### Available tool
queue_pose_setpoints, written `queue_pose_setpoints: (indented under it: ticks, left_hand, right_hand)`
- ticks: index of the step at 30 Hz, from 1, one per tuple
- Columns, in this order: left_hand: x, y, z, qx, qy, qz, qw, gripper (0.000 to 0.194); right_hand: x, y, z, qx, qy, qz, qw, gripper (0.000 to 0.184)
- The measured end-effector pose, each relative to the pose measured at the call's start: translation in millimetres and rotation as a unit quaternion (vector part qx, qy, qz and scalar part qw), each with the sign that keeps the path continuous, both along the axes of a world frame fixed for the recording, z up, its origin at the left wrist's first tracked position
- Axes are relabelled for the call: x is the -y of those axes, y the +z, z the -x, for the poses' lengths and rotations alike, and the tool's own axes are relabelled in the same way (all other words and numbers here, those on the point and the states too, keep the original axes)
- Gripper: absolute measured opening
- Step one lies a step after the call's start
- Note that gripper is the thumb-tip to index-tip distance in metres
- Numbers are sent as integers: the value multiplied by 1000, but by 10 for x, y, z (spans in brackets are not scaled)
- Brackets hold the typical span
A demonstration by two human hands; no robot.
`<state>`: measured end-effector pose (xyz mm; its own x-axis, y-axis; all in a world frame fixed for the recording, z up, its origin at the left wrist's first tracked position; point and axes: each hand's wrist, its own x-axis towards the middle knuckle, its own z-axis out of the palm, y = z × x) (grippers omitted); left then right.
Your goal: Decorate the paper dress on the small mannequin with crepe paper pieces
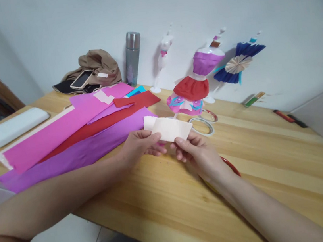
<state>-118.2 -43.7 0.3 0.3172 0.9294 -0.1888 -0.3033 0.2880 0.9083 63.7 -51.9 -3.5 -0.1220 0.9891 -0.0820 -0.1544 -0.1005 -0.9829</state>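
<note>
A short piece of cream crepe paper (170, 129) is stretched between my two hands above the table, part of it folded back at its left end. My left hand (142, 143) pinches its left side between thumb and fingers. At the lower right corner, my right hand (193, 146) grips it with the thumb on top. Just beyond the paper stands a small dress form (207, 64) dressed in purple and red paper with a pink, blue-trimmed hem. A roll of tape (200, 126) lies behind my right hand. Under my right wrist a red curved handle (230, 166) shows in part.
Pink (57, 131), red (90, 129) and purple (73, 157) paper strips spread across the left. Behind them are a phone (81, 79), brown cloth (99, 63) and a grey bottle (133, 59). A blue-dressed form (239, 64) and a white form (165, 48) stand by the wall.
</note>
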Motion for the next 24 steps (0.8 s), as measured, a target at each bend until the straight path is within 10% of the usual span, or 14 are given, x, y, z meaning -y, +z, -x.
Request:
queue_pose_setpoints:
  ticks: [15,24]
  left_hand:
    - [-2,-56,-62,117,96,5,988,20]
    - [-157,-35,58,75,73,12,994,39]
  right_hand:
    - [-65,-149,-22,-14,-49,-48,998,32]
    - [-53,-159,-135,108,74,-186,974,25]
